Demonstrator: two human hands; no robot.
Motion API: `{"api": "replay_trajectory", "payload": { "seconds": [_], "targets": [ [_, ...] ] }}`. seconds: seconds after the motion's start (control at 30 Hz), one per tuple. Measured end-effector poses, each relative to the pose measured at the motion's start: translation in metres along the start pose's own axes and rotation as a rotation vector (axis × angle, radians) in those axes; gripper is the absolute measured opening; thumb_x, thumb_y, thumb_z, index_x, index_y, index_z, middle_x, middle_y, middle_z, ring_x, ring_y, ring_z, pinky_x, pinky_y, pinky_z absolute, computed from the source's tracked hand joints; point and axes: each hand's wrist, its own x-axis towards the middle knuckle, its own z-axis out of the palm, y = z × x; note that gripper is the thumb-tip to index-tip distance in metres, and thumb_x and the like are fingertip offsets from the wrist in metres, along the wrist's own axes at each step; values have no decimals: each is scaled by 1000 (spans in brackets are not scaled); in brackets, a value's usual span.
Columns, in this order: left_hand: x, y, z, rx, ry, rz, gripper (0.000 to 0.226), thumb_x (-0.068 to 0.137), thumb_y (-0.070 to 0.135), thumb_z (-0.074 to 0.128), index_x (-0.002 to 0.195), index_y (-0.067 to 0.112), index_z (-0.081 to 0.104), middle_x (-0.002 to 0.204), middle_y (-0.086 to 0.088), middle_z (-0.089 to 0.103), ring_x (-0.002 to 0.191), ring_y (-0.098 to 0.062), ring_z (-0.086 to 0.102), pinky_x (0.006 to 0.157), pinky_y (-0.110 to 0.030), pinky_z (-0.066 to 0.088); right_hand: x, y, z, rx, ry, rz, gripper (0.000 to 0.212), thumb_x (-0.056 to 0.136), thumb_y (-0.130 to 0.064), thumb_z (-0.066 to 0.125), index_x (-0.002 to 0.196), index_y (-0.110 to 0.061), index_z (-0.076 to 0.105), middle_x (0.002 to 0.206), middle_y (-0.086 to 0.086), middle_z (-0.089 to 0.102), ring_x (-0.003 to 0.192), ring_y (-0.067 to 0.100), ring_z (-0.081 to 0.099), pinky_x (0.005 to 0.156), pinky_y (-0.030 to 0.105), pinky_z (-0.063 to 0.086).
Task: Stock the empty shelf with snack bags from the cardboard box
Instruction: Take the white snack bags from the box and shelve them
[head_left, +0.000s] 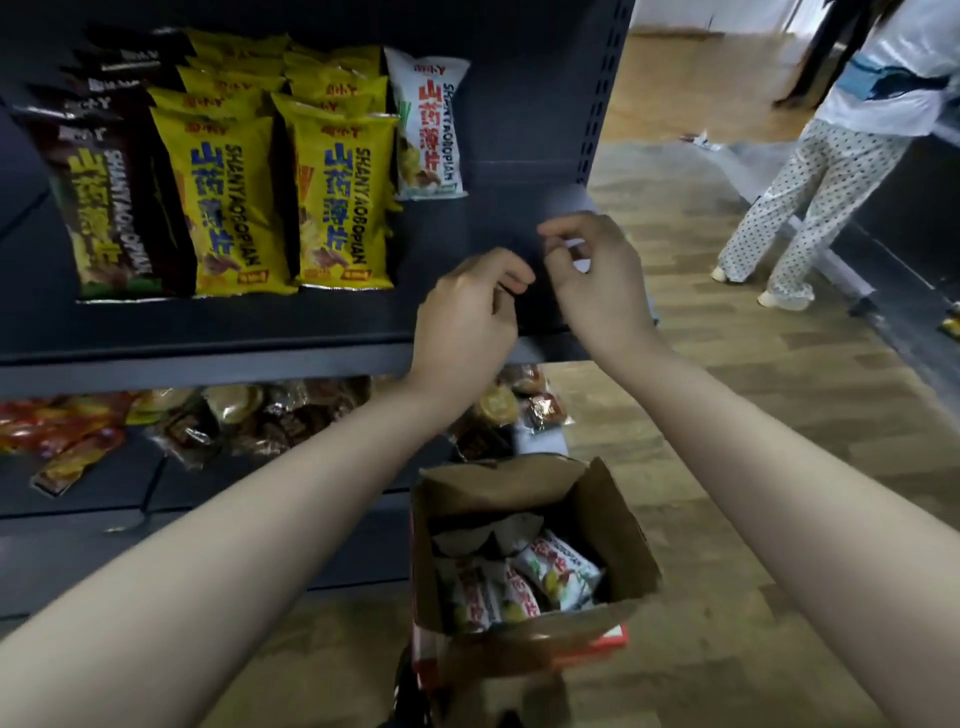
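The shelf is bare to the right of the white bag, and both hands hover over that open stretch. Yellow bags and dark bags fill its left part. Below, the cardboard box stands open-topped, its flaps perhaps narrowing the way in.

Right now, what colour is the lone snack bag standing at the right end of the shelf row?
White bag, red characters; head view.
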Motion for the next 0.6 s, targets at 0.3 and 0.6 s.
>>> {"api": "replay_trajectory", "payload": {
  "seconds": [0.3,0.6],
  "targets": [
    [-88,-19,37,248,-331,-110,27,82,15,37,88,15,64,88,-8,70,82,-34,64,66,-41,51,-100,49,-8,-82,-272,81,20,88,-29,47,92,-21,66,88,-2,69,77,20,63,69,39,52],
    [-151,-94,95,325,-783,-534,22,92,18,46,108,13,61,111,-11,62,101,-31,60,82,-38,48,-162,147,39,-394,-758,391,23,90,-29,46,98,-11,58,91,8,65,83,29,61,72,43,53]
  ]
}}
